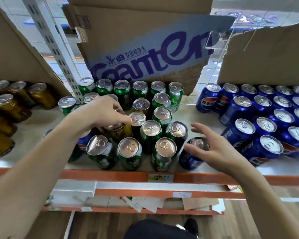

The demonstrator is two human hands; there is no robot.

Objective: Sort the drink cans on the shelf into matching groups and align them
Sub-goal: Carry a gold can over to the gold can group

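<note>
Several green cans stand mixed in the middle of the white shelf, with a few gold and blue cans among them. My left hand grips the top of a gold can in that cluster, fingers curled over its rim. My right hand hovers with fingers spread, its thumb touching the top of a lone blue can at the cluster's right front. Gold cans are grouped at the left. Blue cans stand in rows at the right.
A cardboard box with blue lettering sits behind the green cans. More cardboard leans at back right and back left. An orange shelf edge with a price label runs along the front. A slotted metal upright rises at left.
</note>
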